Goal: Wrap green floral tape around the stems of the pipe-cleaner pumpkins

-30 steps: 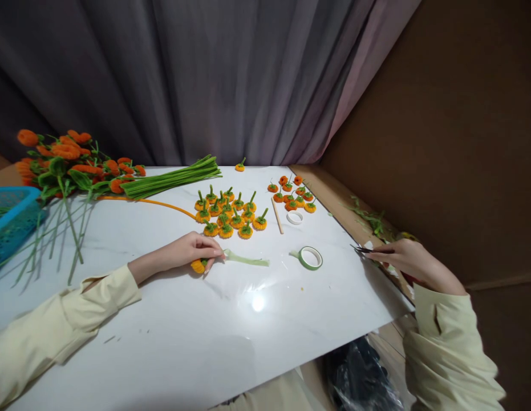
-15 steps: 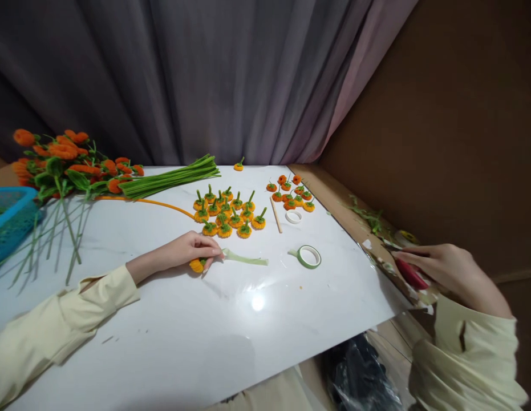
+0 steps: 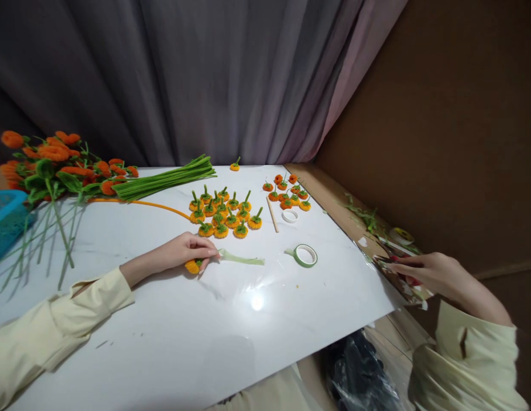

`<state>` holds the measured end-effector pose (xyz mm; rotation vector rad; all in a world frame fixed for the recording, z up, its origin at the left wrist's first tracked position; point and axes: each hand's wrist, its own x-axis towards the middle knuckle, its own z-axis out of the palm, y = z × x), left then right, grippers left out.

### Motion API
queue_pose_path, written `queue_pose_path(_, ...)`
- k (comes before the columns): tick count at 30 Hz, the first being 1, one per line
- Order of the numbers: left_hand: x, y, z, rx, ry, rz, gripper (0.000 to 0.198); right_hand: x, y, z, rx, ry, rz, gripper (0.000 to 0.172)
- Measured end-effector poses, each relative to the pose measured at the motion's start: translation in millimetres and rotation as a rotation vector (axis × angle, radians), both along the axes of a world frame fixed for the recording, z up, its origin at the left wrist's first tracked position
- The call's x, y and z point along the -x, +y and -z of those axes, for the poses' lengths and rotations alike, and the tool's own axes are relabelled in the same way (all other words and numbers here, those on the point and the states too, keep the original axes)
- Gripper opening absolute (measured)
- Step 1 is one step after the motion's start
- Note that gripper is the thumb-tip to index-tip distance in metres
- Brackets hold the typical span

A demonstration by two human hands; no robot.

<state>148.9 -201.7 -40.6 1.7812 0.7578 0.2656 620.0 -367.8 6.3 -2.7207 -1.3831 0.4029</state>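
My left hand (image 3: 194,251) is closed in a pinch on a yellow flower head (image 3: 192,266) of fuzzy chenille stem, with green at its base. From its fingertips a short strip of pale green floral tape (image 3: 243,260) trails right across the white table (image 3: 171,337). Off the table's right edge, my right hand (image 3: 438,277) is closed around a red-handled tool (image 3: 413,281), mostly hidden under the fingers. A roll of green floral tape (image 3: 305,256) lies between the hands, its loose end pointing left.
Beyond my left hand stand several yellow flower heads (image 3: 220,217), stems up. Smaller orange ones (image 3: 286,194) sit at the right, near a wooden stick (image 3: 272,214) and white ring (image 3: 290,216). Green stems (image 3: 166,180), orange flowers (image 3: 55,151) and a blue basket (image 3: 6,200) occupy the left.
My right hand has shifted slightly left and lower, covering more of the red handle. My left hand keeps its pinch on the flower head and tape strip. The whole view has swung a little.
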Motion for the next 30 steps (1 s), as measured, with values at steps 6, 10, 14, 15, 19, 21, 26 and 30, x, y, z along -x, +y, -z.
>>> queue_pose_path(6, -0.6, -0.9, -0.6, 0.005, -0.009, -0.005, 0.033, -2.5, 1.2, 3.4, -0.014, 0.057, -0.077, 0.053)
queue_pose_path(10, -0.9, -1.7, -1.8, -0.006, -0.008, 0.004, 0.033, 4.8, 3.5, -0.4, 0.010, 0.067, -0.086, 0.056)
queue_pose_path(14, -1.9, -3.3, -4.2, -0.008, 0.000, 0.006, 0.034, 7.8, 5.5, -2.8, 0.023, 0.045, -0.116, 0.053)
queue_pose_path(15, -2.2, -3.6, -4.7, -0.007, 0.000, 0.006, 0.035, 7.2, 5.7, -2.6, 0.019, 0.038, -0.123, 0.052)
queue_pose_path(19, -2.8, -4.3, -4.9, 0.007, -0.006, -0.005, 0.035, 4.4, 5.0, -0.8, 0.004, 0.021, -0.143, 0.055)
queue_pose_path(21, -2.7, -4.1, -4.1, 0.017, -0.016, -0.009, 0.034, 4.4, 3.7, -0.2, -0.004, 0.027, -0.150, 0.057)
queue_pose_path(26, -2.1, -3.5, -2.7, 0.022, -0.026, -0.010, 0.033, 6.1, 0.8, -0.9, -0.081, 0.037, -0.066, 0.051)
queue_pose_path(30, -1.8, -3.4, -2.9, 0.012, -0.009, -0.003, 0.032, 5.2, 7.1, -1.8, -0.162, 0.019, 0.052, 0.037)
